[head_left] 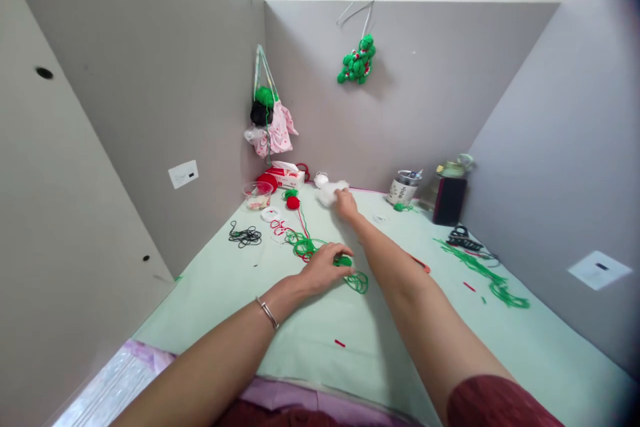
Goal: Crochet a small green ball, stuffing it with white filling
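My right hand [346, 204] reaches to the back of the table, its fingers closed on a tuft of white fluffy stuffing [328, 195]. Nearer to me, my left hand [326, 268] curls its fingers round a small green yarn piece [343, 261]; its exact shape is partly hidden. Loose green yarn [302, 245] lies tangled beside that hand, and more loops [358, 283] spread under the fingers. Red yarn [283, 227] runs through the tangle from a small red ball [293, 203].
A tissue box [291, 178], a clear tub [258, 196] and black cord [245, 235] are on the left. Right: a pen tin [403, 188], a dark upright box [449, 201], black-handled scissors [461, 233] and green strands [487, 272]. Grey partitions [410, 93] enclose the table.
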`<action>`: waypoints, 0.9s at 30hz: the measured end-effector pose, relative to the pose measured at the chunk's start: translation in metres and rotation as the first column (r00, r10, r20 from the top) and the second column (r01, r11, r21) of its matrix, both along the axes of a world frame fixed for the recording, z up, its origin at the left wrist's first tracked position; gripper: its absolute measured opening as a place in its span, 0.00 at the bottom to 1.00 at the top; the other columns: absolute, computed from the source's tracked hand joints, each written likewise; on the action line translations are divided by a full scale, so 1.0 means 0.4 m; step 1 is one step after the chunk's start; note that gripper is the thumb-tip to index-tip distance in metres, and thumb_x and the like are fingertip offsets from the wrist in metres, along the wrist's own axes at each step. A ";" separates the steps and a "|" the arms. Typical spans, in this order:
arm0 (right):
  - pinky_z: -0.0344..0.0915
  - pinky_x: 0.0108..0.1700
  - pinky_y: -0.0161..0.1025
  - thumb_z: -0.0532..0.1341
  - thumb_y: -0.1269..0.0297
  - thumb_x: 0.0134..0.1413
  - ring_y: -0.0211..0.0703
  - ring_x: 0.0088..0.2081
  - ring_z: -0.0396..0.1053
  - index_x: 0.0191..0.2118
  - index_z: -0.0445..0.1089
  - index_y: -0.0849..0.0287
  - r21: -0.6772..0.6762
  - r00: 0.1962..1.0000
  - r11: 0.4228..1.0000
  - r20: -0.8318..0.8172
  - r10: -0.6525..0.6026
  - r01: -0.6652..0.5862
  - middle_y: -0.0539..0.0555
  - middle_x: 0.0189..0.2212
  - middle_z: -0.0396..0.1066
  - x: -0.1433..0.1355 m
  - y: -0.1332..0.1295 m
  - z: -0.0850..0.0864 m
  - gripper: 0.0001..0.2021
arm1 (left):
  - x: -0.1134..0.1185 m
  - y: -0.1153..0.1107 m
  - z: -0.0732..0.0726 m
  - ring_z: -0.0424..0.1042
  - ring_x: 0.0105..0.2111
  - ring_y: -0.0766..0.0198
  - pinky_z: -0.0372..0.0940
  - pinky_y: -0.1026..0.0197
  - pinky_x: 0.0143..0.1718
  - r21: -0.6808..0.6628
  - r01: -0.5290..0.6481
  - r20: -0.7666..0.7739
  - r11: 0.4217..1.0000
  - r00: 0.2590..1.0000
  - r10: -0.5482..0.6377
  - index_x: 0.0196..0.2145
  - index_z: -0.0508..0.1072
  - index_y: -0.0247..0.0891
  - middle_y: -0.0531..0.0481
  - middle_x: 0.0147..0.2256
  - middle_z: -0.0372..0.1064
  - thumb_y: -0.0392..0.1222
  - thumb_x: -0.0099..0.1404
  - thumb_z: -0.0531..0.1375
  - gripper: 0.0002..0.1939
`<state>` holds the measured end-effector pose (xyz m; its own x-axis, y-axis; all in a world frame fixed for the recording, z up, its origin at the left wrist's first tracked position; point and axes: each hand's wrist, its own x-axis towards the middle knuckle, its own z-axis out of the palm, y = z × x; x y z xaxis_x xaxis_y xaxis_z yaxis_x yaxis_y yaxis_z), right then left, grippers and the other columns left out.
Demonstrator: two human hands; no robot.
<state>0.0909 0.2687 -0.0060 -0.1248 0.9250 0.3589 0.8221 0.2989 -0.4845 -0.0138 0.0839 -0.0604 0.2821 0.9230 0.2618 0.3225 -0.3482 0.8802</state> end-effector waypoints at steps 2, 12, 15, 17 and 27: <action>0.75 0.53 0.53 0.63 0.58 0.68 0.50 0.52 0.74 0.59 0.70 0.58 -0.020 0.997 1.000 -0.077 0.018 -0.019 0.59 0.57 0.72 0.041 0.006 0.016 0.18 | -0.012 0.012 0.015 0.76 0.50 0.53 0.73 0.44 0.52 -0.001 -0.060 0.110 0.998 0.992 0.060 0.51 0.76 0.36 0.42 0.52 0.75 0.46 0.72 0.63 0.14; 0.76 0.44 0.45 0.65 0.60 0.65 0.45 0.43 0.76 0.51 0.74 0.61 -0.027 0.915 0.945 -0.262 0.307 -0.325 0.56 0.46 0.77 0.194 -0.179 0.057 0.13 | -0.062 0.053 0.080 0.76 0.41 0.59 0.76 0.54 0.40 -0.149 -0.373 0.566 0.916 0.727 0.388 0.57 0.71 0.36 0.44 0.50 0.73 0.43 0.72 0.64 0.18; 0.72 0.37 0.39 0.67 0.65 0.56 0.43 0.35 0.74 0.39 0.77 0.62 0.030 0.897 0.927 -0.242 0.369 -0.373 0.49 0.34 0.77 0.169 -0.253 0.029 0.07 | -0.039 0.037 0.084 0.76 0.37 0.61 0.76 0.56 0.37 -0.197 -0.321 0.572 0.926 0.729 0.375 0.53 0.73 0.35 0.46 0.45 0.75 0.42 0.72 0.64 0.15; 0.71 0.36 0.38 0.67 0.66 0.54 0.43 0.34 0.73 0.37 0.77 0.61 0.063 0.912 0.936 -0.215 0.351 -0.345 0.48 0.31 0.76 0.152 -0.265 0.026 0.06 | -0.043 0.033 0.089 0.77 0.37 0.61 0.76 0.56 0.38 -0.231 -0.298 0.589 0.926 0.714 0.377 0.51 0.74 0.35 0.46 0.44 0.75 0.43 0.72 0.64 0.13; 0.74 0.54 0.54 0.63 0.57 0.68 0.51 0.53 0.74 0.59 0.70 0.57 0.327 0.968 0.931 -0.235 -0.087 0.163 0.60 0.58 0.71 0.221 -0.115 0.175 0.18 | -0.186 0.068 0.125 0.77 0.45 0.56 0.76 0.50 0.44 -0.359 -0.346 0.784 0.867 0.391 0.481 0.56 0.73 0.36 0.43 0.52 0.73 0.45 0.73 0.63 0.17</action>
